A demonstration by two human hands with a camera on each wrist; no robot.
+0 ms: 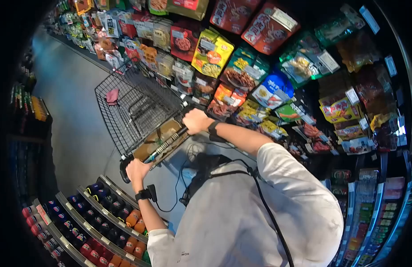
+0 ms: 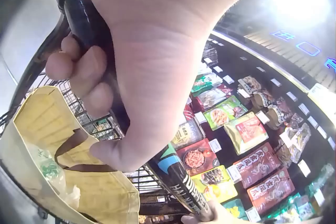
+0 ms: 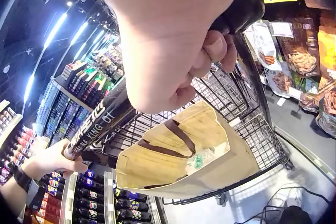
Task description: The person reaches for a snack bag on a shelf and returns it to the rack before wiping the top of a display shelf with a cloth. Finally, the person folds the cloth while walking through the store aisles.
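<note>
Both hands grip the push handle (image 1: 166,144) of a black wire shopping cart (image 1: 139,95). My left hand (image 1: 138,170) holds its left end, fingers curled round the bar in the left wrist view. At the other end my right hand (image 1: 198,121) wraps the bar, its curled fingers (image 3: 214,50) showing in the right wrist view. Just beyond the handle sits a tan paper bag (image 3: 220,145) with brown straps (image 3: 167,148); its top gapes and clear plastic with green print (image 3: 202,160) shows inside. A small pink item (image 1: 112,96) lies toward the cart's far end.
Snack packets hang on a rack along the right, among them a yellow packet (image 1: 212,53) and a red one (image 1: 184,41). Shelves of drink bottles (image 1: 99,213) stand close on the left. Grey aisle floor (image 1: 74,120) stretches ahead. A black cable (image 1: 270,213) runs down the person's shirt.
</note>
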